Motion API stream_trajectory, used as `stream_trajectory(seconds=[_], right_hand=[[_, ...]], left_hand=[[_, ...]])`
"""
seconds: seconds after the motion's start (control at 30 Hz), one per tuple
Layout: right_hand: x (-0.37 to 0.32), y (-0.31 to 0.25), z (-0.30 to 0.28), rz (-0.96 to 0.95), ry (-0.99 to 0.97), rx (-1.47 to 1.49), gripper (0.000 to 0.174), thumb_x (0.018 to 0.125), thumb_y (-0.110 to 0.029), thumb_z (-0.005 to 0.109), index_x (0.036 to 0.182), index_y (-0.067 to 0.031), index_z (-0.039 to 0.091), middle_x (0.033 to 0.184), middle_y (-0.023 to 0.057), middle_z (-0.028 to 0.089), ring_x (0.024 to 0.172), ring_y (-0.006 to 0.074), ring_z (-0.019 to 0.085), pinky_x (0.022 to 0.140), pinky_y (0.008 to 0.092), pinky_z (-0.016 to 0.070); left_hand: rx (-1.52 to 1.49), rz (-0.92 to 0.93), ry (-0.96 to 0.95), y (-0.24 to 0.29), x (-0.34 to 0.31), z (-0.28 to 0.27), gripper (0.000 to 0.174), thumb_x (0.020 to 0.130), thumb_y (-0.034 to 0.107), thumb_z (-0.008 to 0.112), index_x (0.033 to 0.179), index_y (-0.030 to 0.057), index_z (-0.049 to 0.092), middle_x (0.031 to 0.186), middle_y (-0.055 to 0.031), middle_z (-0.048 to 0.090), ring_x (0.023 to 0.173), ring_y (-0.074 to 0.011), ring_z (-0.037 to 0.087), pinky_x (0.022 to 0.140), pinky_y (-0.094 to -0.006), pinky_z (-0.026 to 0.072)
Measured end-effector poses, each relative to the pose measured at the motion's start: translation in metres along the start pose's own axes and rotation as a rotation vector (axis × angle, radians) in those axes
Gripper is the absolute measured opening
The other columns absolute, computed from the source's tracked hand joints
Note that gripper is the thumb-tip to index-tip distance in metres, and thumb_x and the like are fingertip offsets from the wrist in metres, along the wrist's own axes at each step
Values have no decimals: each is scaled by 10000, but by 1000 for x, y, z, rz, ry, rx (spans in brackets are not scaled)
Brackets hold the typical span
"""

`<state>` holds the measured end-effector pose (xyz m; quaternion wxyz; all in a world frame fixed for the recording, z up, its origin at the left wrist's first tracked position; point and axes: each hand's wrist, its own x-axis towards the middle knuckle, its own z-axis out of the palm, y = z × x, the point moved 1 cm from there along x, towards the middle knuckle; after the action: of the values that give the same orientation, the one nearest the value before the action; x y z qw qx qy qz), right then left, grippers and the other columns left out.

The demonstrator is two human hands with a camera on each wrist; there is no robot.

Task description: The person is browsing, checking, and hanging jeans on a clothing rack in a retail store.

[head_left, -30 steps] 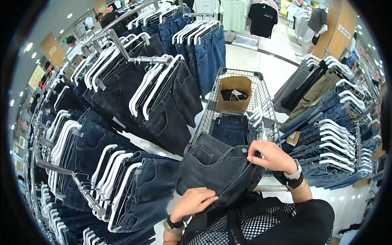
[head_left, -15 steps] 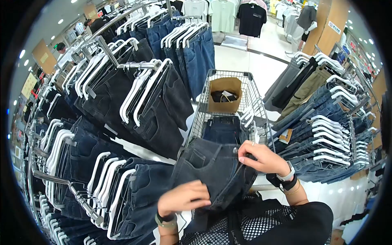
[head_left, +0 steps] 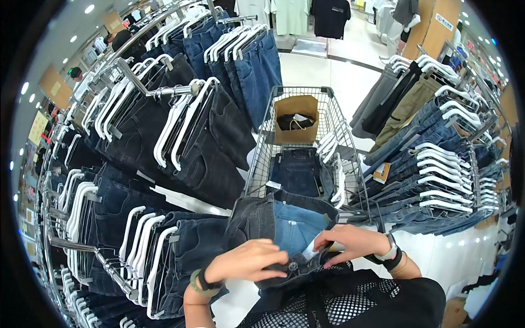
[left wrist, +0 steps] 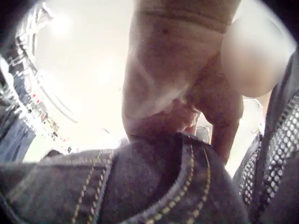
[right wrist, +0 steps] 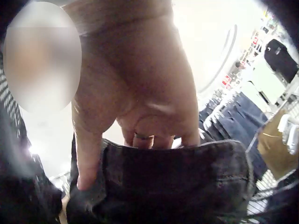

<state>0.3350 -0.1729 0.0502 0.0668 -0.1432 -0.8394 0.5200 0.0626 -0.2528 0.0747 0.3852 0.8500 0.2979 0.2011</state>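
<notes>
A pair of black jeans [head_left: 249, 221] lies across the near end of the cart, its waist spread so that lighter blue fabric shows inside. My right hand [head_left: 355, 240] grips the waistband at the right; in the right wrist view the thumb [right wrist: 88, 170] lies outside it and the fingers go in behind. My left hand [head_left: 246, 259] reaches over the waistband beside the metal button [head_left: 293, 266], thumb and fingers apart. In the left wrist view, the jeans' stitched pocket edge [left wrist: 198, 179] hides those fingertips.
The wire cart [head_left: 262, 145] holds a brown paper bag [head_left: 295, 134], folded dark jeans [head_left: 295, 172] and white hangers [head_left: 340, 183]. Racks of denim [head_left: 202, 147] crowd the left side. Another rack with trousers [head_left: 413, 106] stands at the right, and shirts [head_left: 290, 16] hang far ahead.
The jeans' waist has been folded back toward me, uncovering the blue inside. My right hand came down with the waistband. My left hand lifted off the denim and moved to the button area.
</notes>
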Motion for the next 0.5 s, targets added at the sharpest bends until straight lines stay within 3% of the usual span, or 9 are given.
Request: stream_trajectory(seconds=[0.03,0.1,0.17,0.2,0.3,0.37,0.47,0.5], right_hand=[[-7,14,7,0,-1,8,386,782,-244,795,1086,-100,606,881,72,628,868,240,657,782,349,504],[-19,43,17,-6,159,-547,293,767,-203,766,1021,-113,653,808,59,645,876,233,634,881,404,429],[-38,74,17,167,189,-728,205,736,-158,750,929,-119,696,820,43,652,871,207,617,924,408,369],[-41,71,4,123,159,-665,114,760,-161,733,863,-118,710,794,32,649,848,208,610,921,404,373],[-49,30,-26,-44,115,-542,109,764,-179,733,842,-116,689,748,16,629,823,193,599,927,395,368],[-49,-5,-44,-95,86,-577,121,759,-195,736,816,-109,673,738,13,622,818,191,596,924,390,370],[-52,-41,-65,-178,76,-668,157,740,-215,740,767,-97,641,718,10,607,804,188,588,913,381,375],[-52,-48,-74,-207,92,-726,173,726,-220,741,745,-92,626,708,9,599,796,187,584,906,377,378]], left_hand=[[68,-21,5,14,-6,-4,235,840,253,726,871,50,613,697,-69,565,663,-271,549,634,-361,440],[125,-98,-7,29,-16,-6,235,840,253,725,881,48,619,704,-71,576,660,-267,554,629,-348,442],[128,-215,-47,36,-24,-10,277,838,277,721,942,37,632,748,-104,624,711,-296,615,672,-369,487],[183,-333,-80,36,-31,-10,316,822,291,731,964,26,632,775,-125,636,752,-321,629,697,-388,496],[294,-716,-262,25,-46,-16,455,739,314,781,1025,-12,641,868,-182,663,882,-387,638,765,-442,509],[372,-683,-176,-3,-65,-9,441,694,315,802,980,3,678,874,-141,675,915,-358,623,800,-419,505],[828,-636,-410,8,-43,-25,335,613,325,815,866,116,749,888,-41,688,987,-242,551,913,-411,446],[993,-610,-371,3,-39,-29,338,605,348,813,867,142,760,898,-23,692,1099,-237,538,996,-459,399]])
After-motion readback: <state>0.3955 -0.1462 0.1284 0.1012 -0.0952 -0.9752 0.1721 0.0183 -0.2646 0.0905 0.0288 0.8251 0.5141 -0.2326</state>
